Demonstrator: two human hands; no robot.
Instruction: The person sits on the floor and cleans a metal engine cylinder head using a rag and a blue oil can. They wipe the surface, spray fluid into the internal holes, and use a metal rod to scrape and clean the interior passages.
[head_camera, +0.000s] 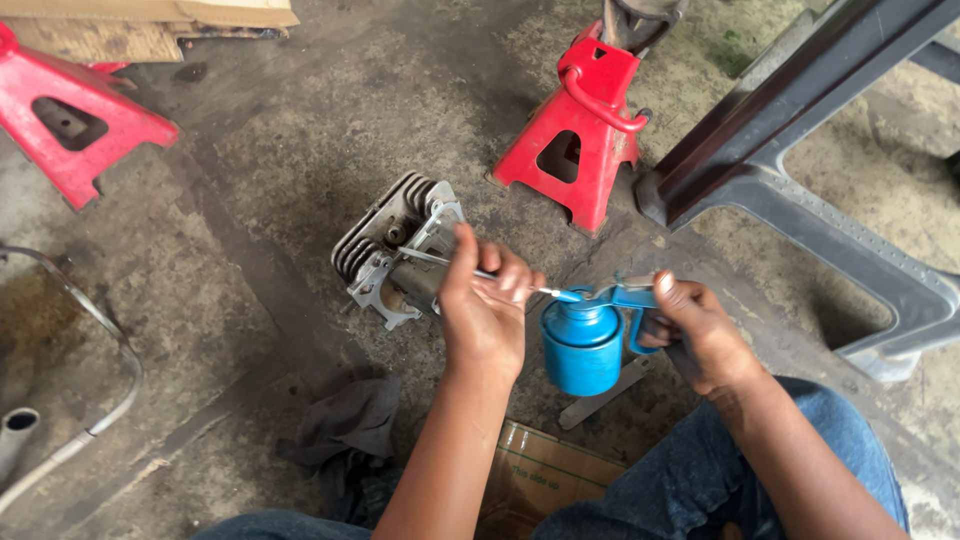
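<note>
Here, right hand (700, 330) grips blue oil can (583, 345); left hand (487, 305) steadies its spout (455, 264).

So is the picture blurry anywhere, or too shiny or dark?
Head view: soft, even daylight with only faint shadows; the left hand, the blue oil can in the right hand and the finned engine part are sharp; no strong glare; the edges bend slightly, as on the grey frame.

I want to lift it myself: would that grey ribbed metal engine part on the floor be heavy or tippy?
The grey finned metal engine part looks like solid cast metal, so probably heavy for its size. It sits tilted on the stained concrete floor, so it might rock. Its fins and edges could feel sharp.
</note>
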